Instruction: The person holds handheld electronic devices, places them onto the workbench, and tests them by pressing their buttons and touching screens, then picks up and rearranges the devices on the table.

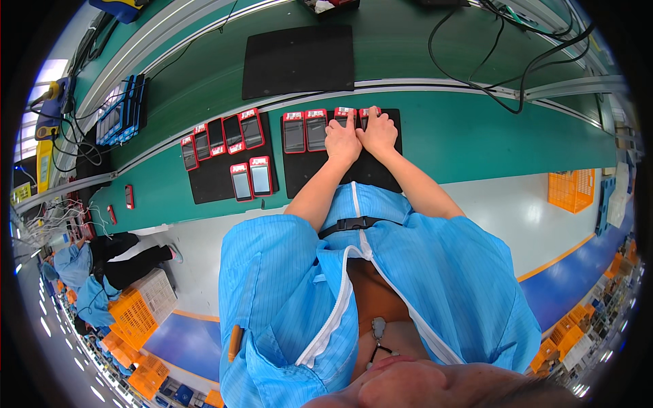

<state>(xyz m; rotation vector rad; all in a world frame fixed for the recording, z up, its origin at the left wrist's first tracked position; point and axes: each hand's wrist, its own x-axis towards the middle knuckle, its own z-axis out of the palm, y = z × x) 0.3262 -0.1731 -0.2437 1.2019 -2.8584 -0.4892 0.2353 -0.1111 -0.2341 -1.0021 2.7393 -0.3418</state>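
Note:
My left hand [342,143] rests over a red-framed handheld device [345,113] on the right black mat [304,175], its index finger stretched onto the device's top edge. Close beside it, my right hand [379,136] reaches with its index finger to the top of another red-framed device [365,113]. Neither hand grips anything; both devices are partly hidden under the fingers. Two more red handheld devices, one at the end [294,132] and one nearer my left hand [316,130], lie dark-screened in the same row.
The left black mat [207,188] bears several red handhelds, two with pale screens [260,176]. Two small red items [129,196] lie farther left on the green bench [462,129]. A black pad [299,61] and loose cables [520,81] are behind. An orange crate [571,190] stands right; a person [88,272] sits left.

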